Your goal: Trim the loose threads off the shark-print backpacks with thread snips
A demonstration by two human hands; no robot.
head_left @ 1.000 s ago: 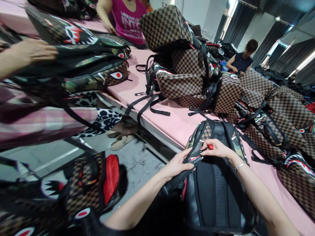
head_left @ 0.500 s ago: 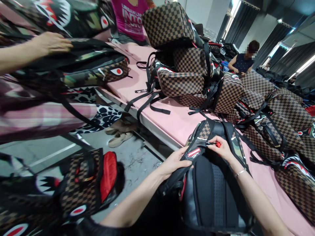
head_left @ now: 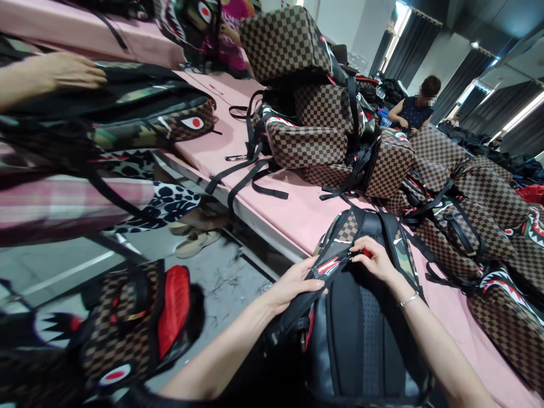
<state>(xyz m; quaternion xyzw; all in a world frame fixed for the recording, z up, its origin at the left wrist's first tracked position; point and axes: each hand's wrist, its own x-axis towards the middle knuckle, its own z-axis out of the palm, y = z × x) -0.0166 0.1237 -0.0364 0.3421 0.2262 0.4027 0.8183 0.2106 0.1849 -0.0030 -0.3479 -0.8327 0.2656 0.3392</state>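
Observation:
A black backpack (head_left: 348,334) lies with its padded back facing up, partly over the pink table edge in front of me. My left hand (head_left: 293,288) is closed on one of its shoulder straps (head_left: 300,303), thumb on top near a red and white label (head_left: 328,265). Just to the right of that label, my right hand (head_left: 374,259) is pinched around a small red-handled tool (head_left: 365,253) with a dark tip against the strap. Fingers cover most of the tool, so its kind is unclear.
Checkered backpacks (head_left: 306,144) are piled along the pink table (head_left: 276,212). Another open bag (head_left: 123,323) with red lining is at lower left. A co-worker's hand (head_left: 55,73) rests on a camouflage backpack (head_left: 144,127). Another person (head_left: 412,110) works farther back.
The view has shifted slightly, moving most things left. Both hands keep their hold on strap and tool. At upper left, another person's shark-faced bag has moved right, exposing pink table.

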